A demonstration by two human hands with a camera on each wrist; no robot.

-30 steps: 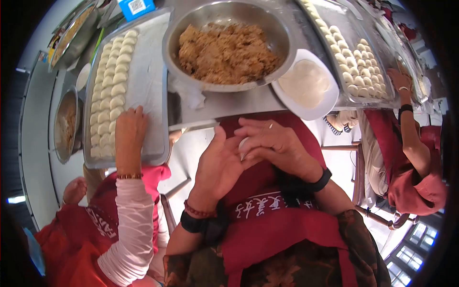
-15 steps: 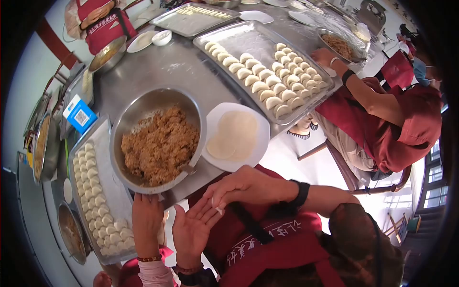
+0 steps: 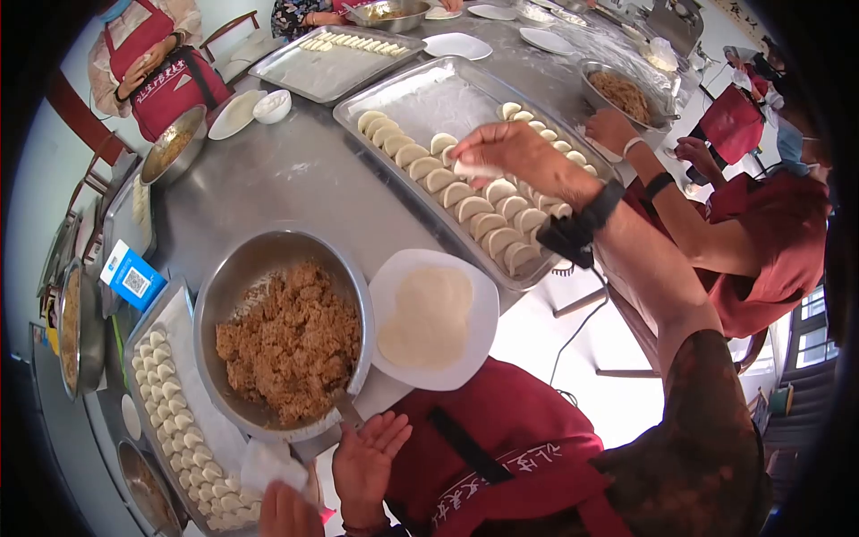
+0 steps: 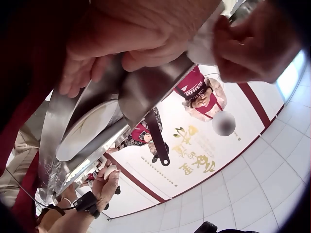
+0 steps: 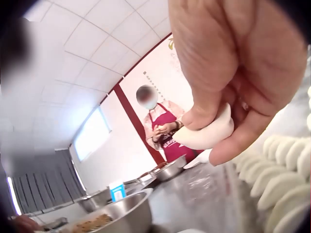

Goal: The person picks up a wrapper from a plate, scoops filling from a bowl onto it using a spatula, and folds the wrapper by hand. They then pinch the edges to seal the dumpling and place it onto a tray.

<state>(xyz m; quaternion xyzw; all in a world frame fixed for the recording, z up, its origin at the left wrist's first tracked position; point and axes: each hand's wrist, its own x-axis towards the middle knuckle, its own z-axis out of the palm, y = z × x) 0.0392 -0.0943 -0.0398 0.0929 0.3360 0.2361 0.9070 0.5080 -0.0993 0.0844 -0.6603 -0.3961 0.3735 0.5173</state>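
Between the thumb and fingers of my right hand [image 3: 523, 159] a white dumpling [image 5: 210, 133] is pinched, held over the metal tray [image 3: 438, 80] of dumplings at the right. Rows of folded dumplings [image 5: 279, 184] lie just below that hand in the right wrist view. My left hand [image 3: 369, 456] is palm up with straight fingers and holds nothing, near the front rim of the steel bowl [image 3: 208, 376] of brown filling [image 3: 291, 345]. A white plate [image 3: 483, 331] with thin round wrappers [image 3: 425, 313] stands right of the bowl.
Another person's hand [image 3: 288, 512] is beside my left hand, near a white cloth [image 3: 268, 465]. A second dumpling tray [image 3: 210, 358] lies left of the bowl, by a blue QR card [image 3: 134, 276]. At the right, a neighbour's hand [image 3: 610, 134] is close to the tray's edge.
My right hand has left my left palm and moved forward and right over the tray, carrying the dumpling. The left hand stays low, palm up. The head view has turned toward the right tray.
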